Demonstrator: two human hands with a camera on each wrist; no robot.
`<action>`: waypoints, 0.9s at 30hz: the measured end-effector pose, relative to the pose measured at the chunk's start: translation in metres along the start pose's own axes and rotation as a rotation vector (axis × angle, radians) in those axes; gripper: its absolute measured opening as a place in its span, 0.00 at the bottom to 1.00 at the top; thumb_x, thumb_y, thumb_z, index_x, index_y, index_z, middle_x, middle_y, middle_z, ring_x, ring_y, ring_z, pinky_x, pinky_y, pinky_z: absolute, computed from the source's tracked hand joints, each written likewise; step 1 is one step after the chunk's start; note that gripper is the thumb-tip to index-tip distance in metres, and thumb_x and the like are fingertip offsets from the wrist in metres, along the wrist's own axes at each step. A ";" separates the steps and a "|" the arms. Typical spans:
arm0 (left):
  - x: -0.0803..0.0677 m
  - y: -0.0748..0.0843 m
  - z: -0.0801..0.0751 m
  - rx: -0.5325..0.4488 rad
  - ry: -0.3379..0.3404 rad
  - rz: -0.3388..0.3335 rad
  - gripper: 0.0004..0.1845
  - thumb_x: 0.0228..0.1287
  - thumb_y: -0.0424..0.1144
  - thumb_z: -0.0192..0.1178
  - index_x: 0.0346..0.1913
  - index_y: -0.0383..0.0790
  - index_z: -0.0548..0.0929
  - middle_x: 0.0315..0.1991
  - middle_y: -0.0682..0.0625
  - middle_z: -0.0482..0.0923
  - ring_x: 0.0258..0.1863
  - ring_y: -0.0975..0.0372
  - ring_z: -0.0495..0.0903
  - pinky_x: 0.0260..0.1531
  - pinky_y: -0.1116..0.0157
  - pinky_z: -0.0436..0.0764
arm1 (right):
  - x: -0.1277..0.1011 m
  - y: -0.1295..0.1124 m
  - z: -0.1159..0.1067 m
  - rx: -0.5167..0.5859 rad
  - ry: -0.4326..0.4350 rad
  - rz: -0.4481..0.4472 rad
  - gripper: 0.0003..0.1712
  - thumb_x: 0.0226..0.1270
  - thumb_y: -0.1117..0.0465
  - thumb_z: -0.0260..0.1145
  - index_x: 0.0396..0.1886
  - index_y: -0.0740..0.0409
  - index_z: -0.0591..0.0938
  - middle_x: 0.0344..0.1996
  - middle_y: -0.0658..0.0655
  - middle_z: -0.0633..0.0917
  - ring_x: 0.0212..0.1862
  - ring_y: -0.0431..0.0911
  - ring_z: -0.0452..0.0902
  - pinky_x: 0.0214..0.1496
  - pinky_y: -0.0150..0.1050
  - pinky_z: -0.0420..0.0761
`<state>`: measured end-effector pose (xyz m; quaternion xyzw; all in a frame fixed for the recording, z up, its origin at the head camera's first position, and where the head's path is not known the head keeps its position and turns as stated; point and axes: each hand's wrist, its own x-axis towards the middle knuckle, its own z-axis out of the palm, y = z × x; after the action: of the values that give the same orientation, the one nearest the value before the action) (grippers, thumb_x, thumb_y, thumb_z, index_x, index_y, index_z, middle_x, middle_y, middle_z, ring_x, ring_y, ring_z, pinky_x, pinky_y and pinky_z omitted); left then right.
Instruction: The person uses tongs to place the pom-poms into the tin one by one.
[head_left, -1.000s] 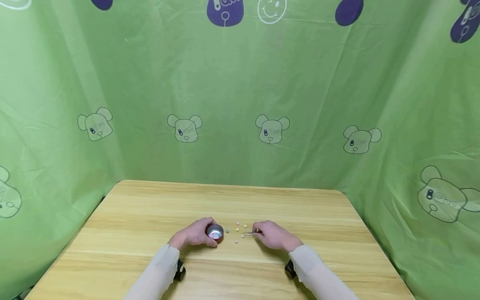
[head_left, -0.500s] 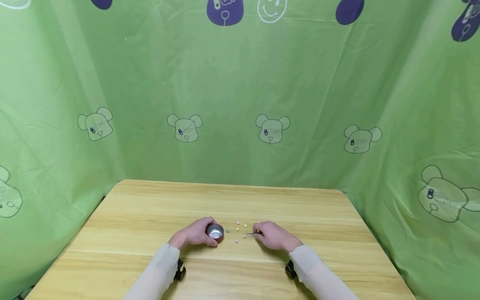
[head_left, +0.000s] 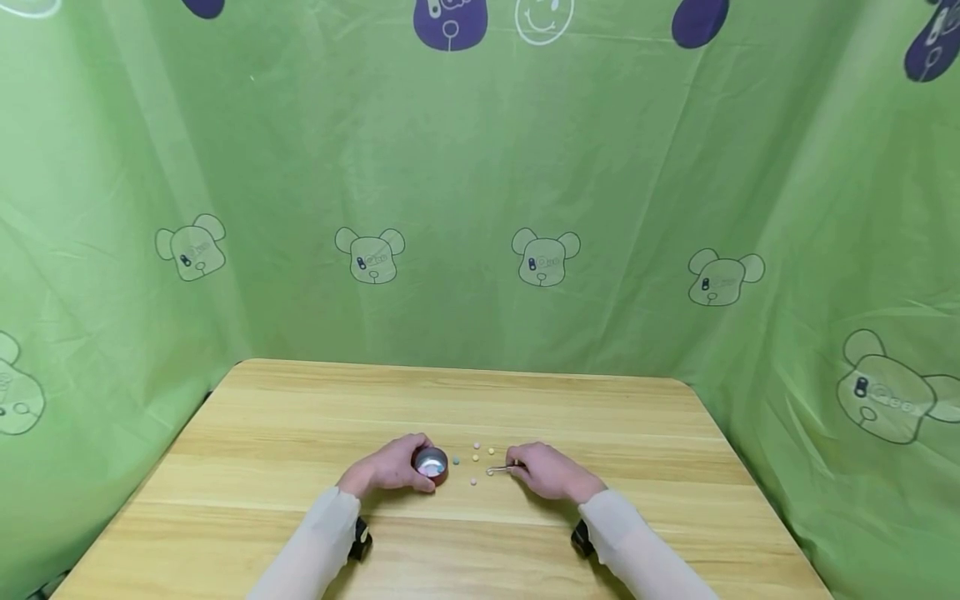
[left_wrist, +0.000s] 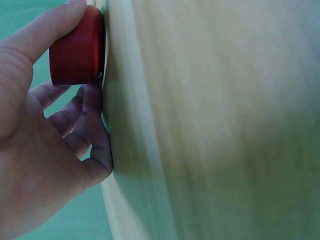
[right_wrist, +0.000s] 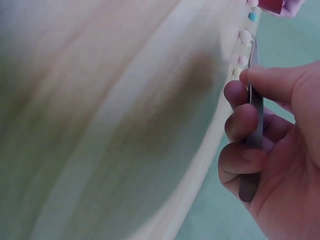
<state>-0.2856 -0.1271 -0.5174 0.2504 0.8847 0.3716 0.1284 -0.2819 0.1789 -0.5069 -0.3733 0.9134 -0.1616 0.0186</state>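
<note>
Pale, straight-grained wood with a smooth matte finish makes up the rounded-corner table (head_left: 300, 433) I'm looking down on, and all the work sits near the middle of its near edge. Furthest left, my left hand (head_left: 390, 468) curls around a small round cup (head_left: 431, 463), red on its outer wall and shiny bare metal inside; in the left wrist view the thumb lies along the cup's (left_wrist: 76, 47) smooth red side while the other fingers (left_wrist: 92, 107) tuck under against the tabletop. Just beside the cup, toward the right, a blue-grey round bead (head_left: 455, 460) lies on the wood. Next comes a loose scatter of small round beads (head_left: 476, 457), yellow and pale pink, spread between my two hands and apart from one another. The slim, flat metal tweezers (head_left: 500, 470) point their tips left toward that scatter, lying low over the tabletop. My right hand (head_left: 551, 471) pinches them, thumb on top of the brushed steel strip (right_wrist: 255, 120) and fingers curled beneath. I cannot tell whether the tips hold a bead.
</note>
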 end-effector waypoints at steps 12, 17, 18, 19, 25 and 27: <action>0.000 -0.001 0.000 -0.007 -0.001 0.003 0.25 0.46 0.41 0.75 0.46 0.40 0.74 0.42 0.51 0.76 0.44 0.57 0.75 0.47 0.55 0.73 | 0.001 0.000 -0.002 0.015 0.004 0.014 0.04 0.70 0.63 0.58 0.35 0.54 0.78 0.28 0.47 0.79 0.28 0.36 0.68 0.31 0.34 0.73; 0.000 -0.002 0.000 -0.008 0.001 0.006 0.25 0.46 0.41 0.75 0.46 0.40 0.74 0.42 0.51 0.76 0.44 0.58 0.75 0.47 0.55 0.73 | 0.002 0.000 -0.005 0.017 0.002 0.018 0.04 0.70 0.62 0.57 0.35 0.54 0.78 0.28 0.47 0.79 0.28 0.36 0.69 0.32 0.34 0.73; 0.000 -0.002 0.000 -0.008 0.002 0.007 0.26 0.46 0.41 0.75 0.46 0.40 0.74 0.42 0.51 0.76 0.44 0.58 0.75 0.47 0.55 0.73 | 0.002 -0.001 -0.006 0.020 0.003 0.018 0.04 0.70 0.62 0.57 0.35 0.54 0.78 0.29 0.48 0.79 0.28 0.36 0.69 0.32 0.34 0.74; 0.000 -0.002 0.001 -0.007 0.002 0.007 0.26 0.46 0.41 0.75 0.46 0.40 0.74 0.42 0.52 0.76 0.44 0.58 0.75 0.47 0.55 0.73 | 0.002 -0.001 -0.007 0.020 0.004 0.016 0.04 0.70 0.62 0.57 0.35 0.54 0.78 0.29 0.48 0.79 0.28 0.36 0.69 0.32 0.34 0.74; 0.001 -0.003 0.001 0.001 0.004 0.011 0.26 0.46 0.42 0.75 0.46 0.41 0.74 0.42 0.52 0.76 0.44 0.58 0.75 0.47 0.56 0.73 | 0.005 -0.002 -0.009 0.018 0.010 0.013 0.05 0.71 0.62 0.57 0.35 0.54 0.78 0.28 0.48 0.79 0.28 0.36 0.69 0.32 0.34 0.73; 0.001 -0.004 0.001 0.004 0.003 0.012 0.26 0.46 0.42 0.75 0.46 0.41 0.74 0.42 0.52 0.76 0.44 0.58 0.75 0.47 0.56 0.73 | 0.005 -0.002 -0.010 0.016 0.015 0.013 0.04 0.70 0.62 0.57 0.35 0.54 0.78 0.28 0.48 0.79 0.28 0.36 0.69 0.32 0.34 0.73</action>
<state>-0.2869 -0.1284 -0.5208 0.2555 0.8841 0.3711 0.1240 -0.2860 0.1770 -0.4962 -0.3660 0.9146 -0.1713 0.0159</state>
